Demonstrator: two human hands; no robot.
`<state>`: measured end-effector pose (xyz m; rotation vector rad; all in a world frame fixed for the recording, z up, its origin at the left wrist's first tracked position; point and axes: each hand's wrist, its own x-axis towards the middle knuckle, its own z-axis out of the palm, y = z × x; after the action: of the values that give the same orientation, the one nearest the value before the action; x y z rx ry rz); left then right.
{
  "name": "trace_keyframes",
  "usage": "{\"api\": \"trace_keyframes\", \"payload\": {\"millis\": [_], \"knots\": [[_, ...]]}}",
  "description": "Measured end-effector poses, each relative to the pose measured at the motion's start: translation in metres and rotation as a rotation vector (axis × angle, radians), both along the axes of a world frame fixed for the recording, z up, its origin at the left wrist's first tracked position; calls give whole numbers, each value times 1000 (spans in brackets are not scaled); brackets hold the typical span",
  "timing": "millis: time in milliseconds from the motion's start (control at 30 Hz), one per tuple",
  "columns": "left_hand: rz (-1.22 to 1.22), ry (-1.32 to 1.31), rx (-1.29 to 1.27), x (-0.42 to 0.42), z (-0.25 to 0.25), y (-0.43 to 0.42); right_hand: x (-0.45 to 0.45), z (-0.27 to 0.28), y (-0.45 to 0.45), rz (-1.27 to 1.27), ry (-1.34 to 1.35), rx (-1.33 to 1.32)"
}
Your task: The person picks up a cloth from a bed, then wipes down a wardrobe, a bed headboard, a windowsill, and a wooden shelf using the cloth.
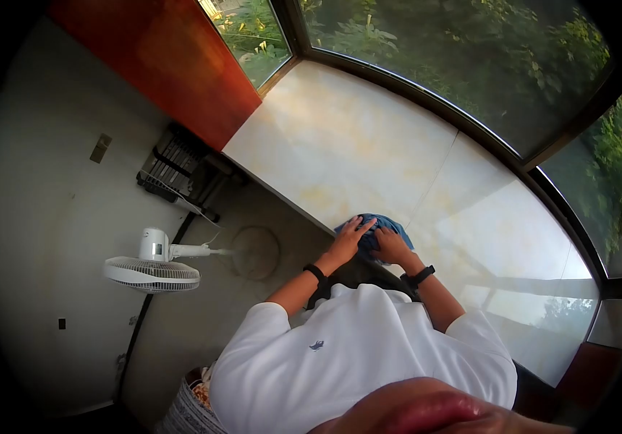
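Observation:
A blue folded or bunched cloth lies at the near edge of the pale, glossy counter. My left hand rests on its left side, with fingers stretched and spread over the fabric. On the right side, my right hand has its fingers curled down onto the cloth, and the fingertips are partly hidden. Both hands are close together. Below them, part of the cloth drops out of sight between my wrists. What kind of cloth it is cannot be made out.
Windows run along the counter's back. An orange-red panel borders its left end. To the left, a white fan stands on the floor, near a dark slatted appliance with a white cord. Patterned fabric shows at the lower left.

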<state>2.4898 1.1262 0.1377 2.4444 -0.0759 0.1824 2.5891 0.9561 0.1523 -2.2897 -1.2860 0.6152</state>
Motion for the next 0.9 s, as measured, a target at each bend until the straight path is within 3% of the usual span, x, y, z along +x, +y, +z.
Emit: {"api": "trace_keyframes", "payload": {"millis": [100, 167, 233, 367, 400, 500, 700, 767, 900], "knots": [[-35, 43, 136, 18, -9, -18, -14, -4, -40, -65, -19, 11], [-65, 78, 162, 37, -13, -30, -18, 5, -68, -184, -291, 67], [-237, 127, 141, 55, -15, -41, -13, 0, -90, -232, -211, 47], [-401, 113, -178, 91, -24, -49, 3, 10, -94, -355, 98, 32], [-448, 232, -313, 97, -16, -46, 6, -3, -93, -349, -4, 75], [-576, 279, -439, 109, -11, -31, 11, 25, -66, -400, 47, 35], [-552, 382, -528, 120, -8, 14, 15, 2, -17, -381, -97, -52], [-463, 374, -902, 122, -10, 44, 16, -8, 16, -386, -148, -54], [-417, 502, -709, 130, -22, 126, 31, -9, 83, -365, -53, -163]]}}
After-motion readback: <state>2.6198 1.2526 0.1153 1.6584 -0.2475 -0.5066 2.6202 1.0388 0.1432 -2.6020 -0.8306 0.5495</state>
